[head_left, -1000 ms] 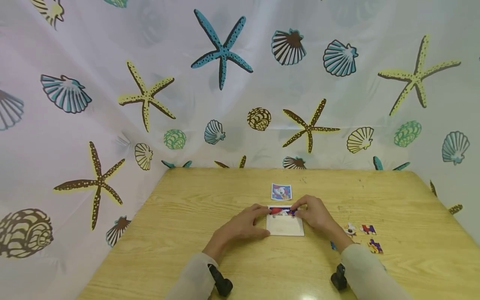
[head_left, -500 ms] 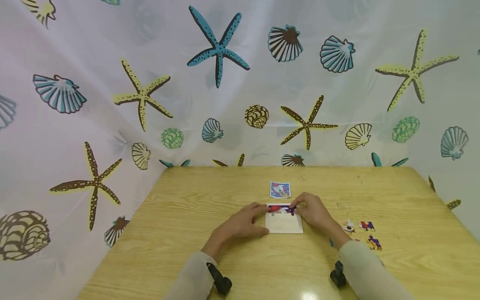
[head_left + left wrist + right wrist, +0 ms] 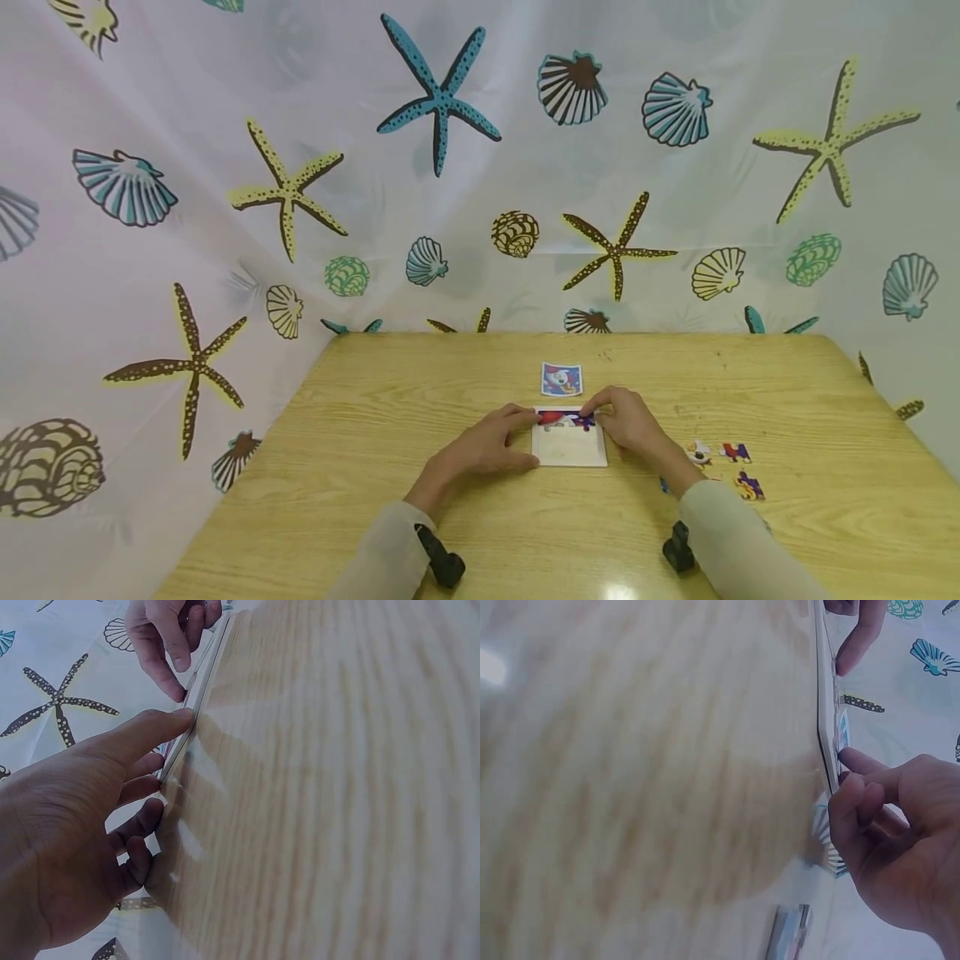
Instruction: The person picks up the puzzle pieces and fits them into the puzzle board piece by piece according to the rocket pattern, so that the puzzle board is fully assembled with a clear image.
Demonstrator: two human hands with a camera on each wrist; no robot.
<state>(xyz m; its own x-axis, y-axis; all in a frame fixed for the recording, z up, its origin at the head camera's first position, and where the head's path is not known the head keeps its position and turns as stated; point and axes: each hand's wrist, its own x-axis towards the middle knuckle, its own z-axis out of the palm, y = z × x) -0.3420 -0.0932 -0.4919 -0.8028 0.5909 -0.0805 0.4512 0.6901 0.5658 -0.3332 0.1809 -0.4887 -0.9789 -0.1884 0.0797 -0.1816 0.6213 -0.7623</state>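
A white puzzle tray [image 3: 570, 450] lies on the wooden table, with a strip of joined jigsaw pieces [image 3: 557, 418] along its far side, red, white and dark blue. My left hand [image 3: 483, 442] holds the tray's left side, thumb near the front corner and index finger near the far one. At the far right corner, my right hand [image 3: 626, 423] has its index finger and thumb on a dark blue puzzle piece [image 3: 588, 422], partly hidden by the fingers. The right wrist view shows the right hand [image 3: 900, 825] low against the tray's thin edge [image 3: 826, 727].
A small picture card [image 3: 562, 379] of a white character lies just beyond the tray. Several loose puzzle pieces [image 3: 735, 452] lie to the right, some partly hidden behind the right forearm. A curtain [image 3: 480, 183] with shells and starfish hangs behind the table.
The head view has shifted slightly. Both hands keep nearly the same places at the tray, and the pieces look unchanged.
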